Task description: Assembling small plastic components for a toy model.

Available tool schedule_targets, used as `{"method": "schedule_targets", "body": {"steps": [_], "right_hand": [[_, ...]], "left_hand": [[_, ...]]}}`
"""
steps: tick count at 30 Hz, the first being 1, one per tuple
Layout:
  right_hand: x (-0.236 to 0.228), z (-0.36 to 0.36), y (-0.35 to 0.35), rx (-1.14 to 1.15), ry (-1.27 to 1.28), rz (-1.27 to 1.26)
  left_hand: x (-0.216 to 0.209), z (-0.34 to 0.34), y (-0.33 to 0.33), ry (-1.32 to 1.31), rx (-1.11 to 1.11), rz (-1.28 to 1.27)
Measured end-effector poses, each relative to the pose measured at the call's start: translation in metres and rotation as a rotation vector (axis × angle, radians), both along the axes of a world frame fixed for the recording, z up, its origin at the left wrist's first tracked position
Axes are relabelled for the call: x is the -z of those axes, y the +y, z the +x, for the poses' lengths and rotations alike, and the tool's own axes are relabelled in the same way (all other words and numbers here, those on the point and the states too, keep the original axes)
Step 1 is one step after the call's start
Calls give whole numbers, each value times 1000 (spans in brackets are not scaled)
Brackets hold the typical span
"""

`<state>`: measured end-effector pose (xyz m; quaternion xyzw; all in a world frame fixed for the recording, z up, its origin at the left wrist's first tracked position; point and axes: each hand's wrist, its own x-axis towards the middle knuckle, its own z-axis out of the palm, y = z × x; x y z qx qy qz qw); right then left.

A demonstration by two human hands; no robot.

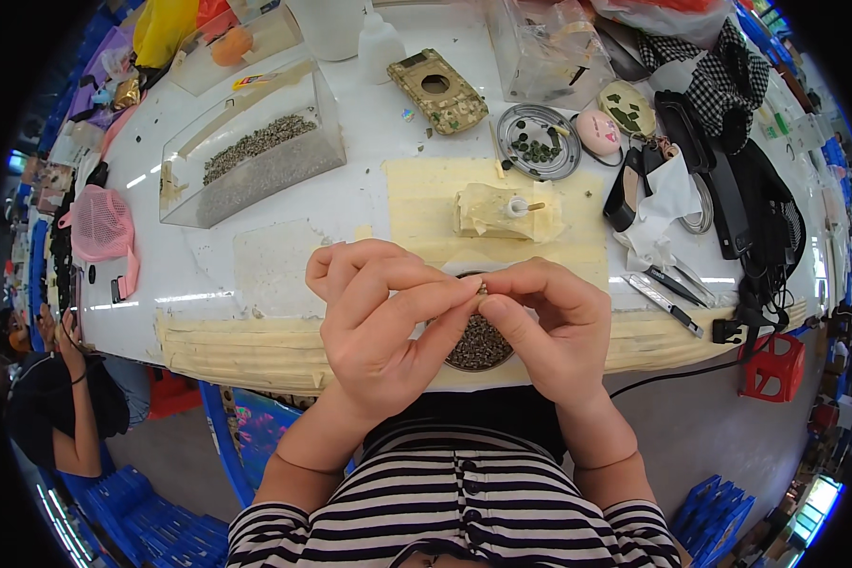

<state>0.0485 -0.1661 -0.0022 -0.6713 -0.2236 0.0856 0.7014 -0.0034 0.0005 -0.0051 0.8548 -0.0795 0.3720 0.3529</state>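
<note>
Tiny piece (484, 288) pinched between both hands (374, 331) (563, 327), above dish (480, 368) of grains (478, 345).

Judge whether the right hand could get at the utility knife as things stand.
Probably yes: the utility knife lies uncovered to the right of the right hand, with nothing visible standing between them. Its fingers, though, pinch a tiny piece and would likely need freeing first.
</note>
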Motion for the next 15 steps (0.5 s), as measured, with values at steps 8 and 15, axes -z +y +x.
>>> {"method": "schedule_targets", "body": {"steps": [8, 15], "right_hand": [[-1, 0, 3, 161, -477, -118], [2, -3, 4, 194, -604, -160]], "left_hand": [[1, 1, -2, 6, -32, -35], [2, 2, -2, 0, -35, -30]]}}
